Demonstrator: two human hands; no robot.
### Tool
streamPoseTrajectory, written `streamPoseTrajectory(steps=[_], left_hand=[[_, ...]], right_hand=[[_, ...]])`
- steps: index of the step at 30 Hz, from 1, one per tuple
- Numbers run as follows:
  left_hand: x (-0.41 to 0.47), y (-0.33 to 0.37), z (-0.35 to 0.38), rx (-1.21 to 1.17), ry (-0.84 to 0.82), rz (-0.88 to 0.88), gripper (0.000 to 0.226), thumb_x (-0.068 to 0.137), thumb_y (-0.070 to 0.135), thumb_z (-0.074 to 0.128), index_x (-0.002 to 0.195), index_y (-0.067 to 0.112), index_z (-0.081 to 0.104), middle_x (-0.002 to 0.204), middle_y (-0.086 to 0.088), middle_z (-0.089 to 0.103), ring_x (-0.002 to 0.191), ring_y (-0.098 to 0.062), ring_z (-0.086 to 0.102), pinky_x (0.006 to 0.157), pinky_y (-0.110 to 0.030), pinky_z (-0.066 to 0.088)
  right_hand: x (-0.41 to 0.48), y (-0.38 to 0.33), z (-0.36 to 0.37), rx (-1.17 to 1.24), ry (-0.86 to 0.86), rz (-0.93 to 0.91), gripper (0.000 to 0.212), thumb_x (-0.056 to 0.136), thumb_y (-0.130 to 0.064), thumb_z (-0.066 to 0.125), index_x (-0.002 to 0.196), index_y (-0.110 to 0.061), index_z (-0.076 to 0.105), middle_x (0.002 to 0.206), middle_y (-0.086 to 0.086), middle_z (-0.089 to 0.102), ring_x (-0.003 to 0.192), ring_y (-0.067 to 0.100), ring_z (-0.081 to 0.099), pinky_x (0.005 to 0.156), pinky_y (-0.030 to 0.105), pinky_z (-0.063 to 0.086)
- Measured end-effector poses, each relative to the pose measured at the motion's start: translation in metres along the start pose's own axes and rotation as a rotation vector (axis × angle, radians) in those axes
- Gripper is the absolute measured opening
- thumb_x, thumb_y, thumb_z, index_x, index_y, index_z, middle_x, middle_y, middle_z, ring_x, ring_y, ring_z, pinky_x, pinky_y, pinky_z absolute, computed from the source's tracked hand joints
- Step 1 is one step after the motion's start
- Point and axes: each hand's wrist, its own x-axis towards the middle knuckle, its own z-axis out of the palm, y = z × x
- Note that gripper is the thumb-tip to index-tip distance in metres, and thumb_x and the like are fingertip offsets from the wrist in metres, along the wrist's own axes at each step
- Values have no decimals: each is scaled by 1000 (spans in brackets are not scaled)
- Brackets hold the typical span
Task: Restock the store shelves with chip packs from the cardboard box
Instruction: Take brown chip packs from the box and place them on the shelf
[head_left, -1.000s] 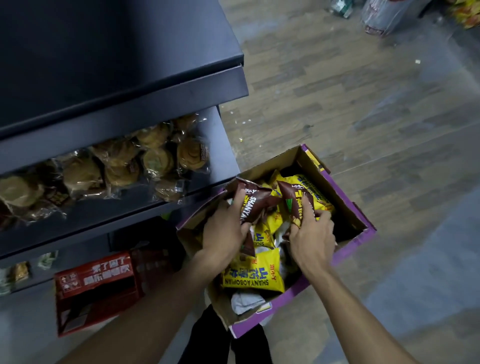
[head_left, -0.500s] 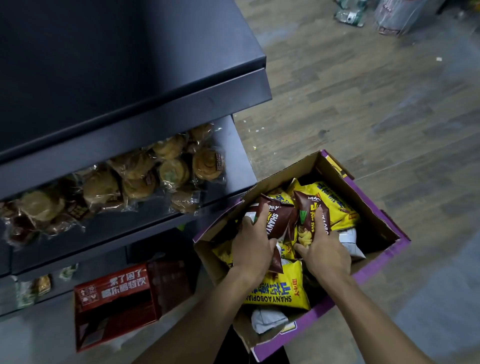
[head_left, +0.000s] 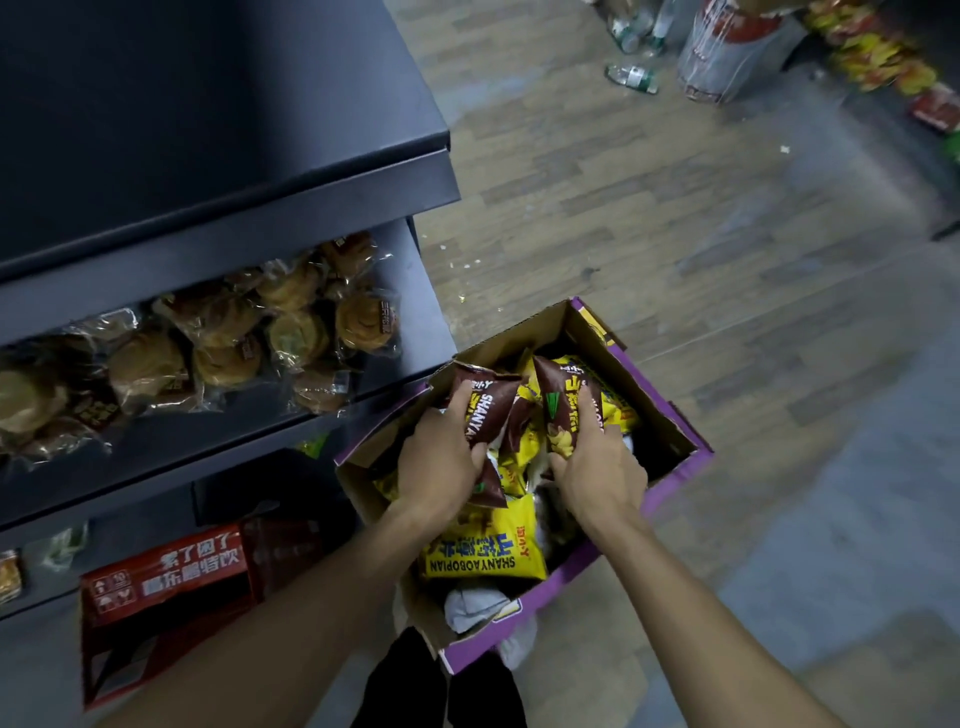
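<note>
Both hands inside cardboard box (head_left: 670, 415) on wooden floor (head_left: 675, 218), just beside dark shelves (head_left: 405, 291). Left hand (head_left: 441, 462): fingers clamped on brown chip pack (head_left: 485, 402). Right hand (head_left: 597, 467): fingers clamped on second brown pack (head_left: 558, 397). Yellow chip packs (head_left: 483, 551) piled underneath in box. Wrapped pastries (head_left: 291, 332) on middle shelf. Red carton (head_left: 166, 577) on lowest shelf, left of box.

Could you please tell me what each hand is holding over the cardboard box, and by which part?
The left hand grips brown chip packs around their middle; the right hand grips another brown chip pack by its lower half.
</note>
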Motion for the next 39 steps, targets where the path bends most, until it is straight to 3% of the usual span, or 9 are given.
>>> streamPoseTrajectory(steps=[6, 14, 18, 21, 25, 29, 33, 39], left_hand=[[0, 0, 25, -9, -7, 12, 70, 90, 39, 64, 148, 36, 24, 115, -9, 55, 99, -29, 60, 75, -35, 48], [10, -7, 39, -90, -90, -2, 81, 85, 42, 70, 151, 33, 25, 124, -14, 47, 110, -33, 54, 88, -36, 46], [17, -12, 36, -112, -196, -23, 92, 78, 48, 76, 152, 29, 26, 136, -12, 50, 115, -28, 57, 95, -36, 50], [20, -8, 24, -148, -246, -48, 94, 74, 41, 82, 151, 27, 30, 141, -4, 53, 120, -23, 57, 99, -38, 49], [4, 2, -1, -31, -208, -41, 83, 76, 37, 80, 146, 31, 38, 132, -2, 60, 115, -24, 60, 96, -37, 50], [-23, 16, -28, 48, -210, -28, 77, 75, 43, 79, 141, 30, 43, 127, -2, 62, 112, -26, 60, 90, -37, 50], [-51, 43, -70, 67, -102, -40, 69, 75, 41, 77, 136, 30, 47, 122, -3, 64, 111, -26, 61, 88, -36, 50], [-102, 75, -144, 59, 99, 51, 50, 77, 61, 63, 112, 28, 50, 91, 0, 67, 85, -26, 66, 62, -33, 49]], right_hand=[[11, 7, 26, -61, -33, 3, 101, 87, -36, 68, 154, -36, -7, 136, 16, 38, 112, 31, 55, 78, 39, 48], [30, 12, 54, -67, -103, -17, 108, 83, -45, 72, 153, -40, -10, 133, 23, 39, 113, 37, 53, 88, 43, 48], [36, 10, 52, -52, -189, 28, 109, 83, -48, 72, 152, -42, -11, 134, 25, 40, 116, 37, 52, 90, 43, 47], [35, 8, 42, -29, -227, 32, 106, 84, -49, 70, 153, -41, -10, 133, 25, 43, 114, 36, 54, 89, 43, 47], [9, 8, 12, -22, -146, -15, 92, 89, -43, 64, 153, -43, -4, 129, 16, 50, 113, 33, 55, 87, 45, 48], [-29, 4, -30, 50, -70, -18, 92, 85, -47, 65, 152, -45, 1, 126, 12, 52, 116, 30, 54, 88, 41, 49], [-60, -4, -84, 86, -29, -39, 93, 82, -51, 64, 152, -43, 3, 125, 11, 52, 114, 30, 56, 88, 40, 49], [-119, -25, -170, 88, 70, -120, 95, 77, -54, 66, 153, -43, 8, 119, 12, 56, 109, 32, 59, 84, 40, 50]])
